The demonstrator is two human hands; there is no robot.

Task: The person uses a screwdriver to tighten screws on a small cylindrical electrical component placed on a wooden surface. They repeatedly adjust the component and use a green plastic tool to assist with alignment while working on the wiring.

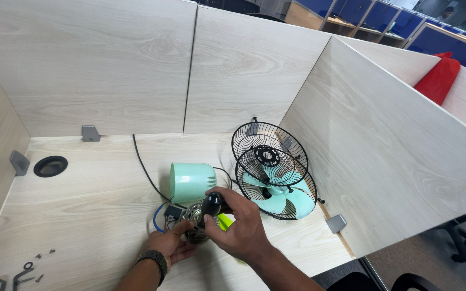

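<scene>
Pale wood makes up the tabletop (82, 188) and the walls around it. 2 black wire fan guards (269, 161) lean on the right wall, with mint green fan blades (284, 196) behind the front one. A mint green motor cover (191, 181) lies near the middle. Just in front of it sits the small metal fan motor (194, 218), shiny and round, with blue and black wires. The left hand (169, 245) cups the motor from below, its grip half closed. The right hand (241, 226) has its grip closed tight on a screwdriver (211, 206) with a black handle, right over the motor. Tiny screws (39, 257) lie at the front left.
</scene>
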